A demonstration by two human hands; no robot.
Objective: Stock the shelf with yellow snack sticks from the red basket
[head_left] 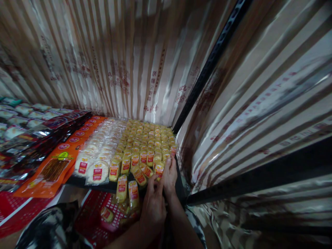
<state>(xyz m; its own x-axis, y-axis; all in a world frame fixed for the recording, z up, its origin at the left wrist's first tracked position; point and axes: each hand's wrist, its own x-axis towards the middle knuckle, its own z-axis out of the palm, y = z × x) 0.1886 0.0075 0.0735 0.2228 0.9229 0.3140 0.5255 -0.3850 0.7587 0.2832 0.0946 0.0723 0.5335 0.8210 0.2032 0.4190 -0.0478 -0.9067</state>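
Rows of small yellow snack packets [147,141] with red labels fill the right part of a dark shelf [103,185]. My left hand [153,204] is closed at the shelf's front edge, fingers pinched near a yellow packet [159,169]. My right hand [169,174] lies beside it, fingers pressed on the front-row packets at the shelf's right corner. What either hand grips is hidden by the fingers. Two yellow packets [127,188] hang over the shelf's front edge.
White round packets [97,162] sit left of the yellow ones, then orange packs [55,166] and dark packs [26,141]. A red basket [98,214] with a few yellow packets stands below. Striped glossy sheeting [129,55] covers the walls. A black upright [207,65] runs at the right.
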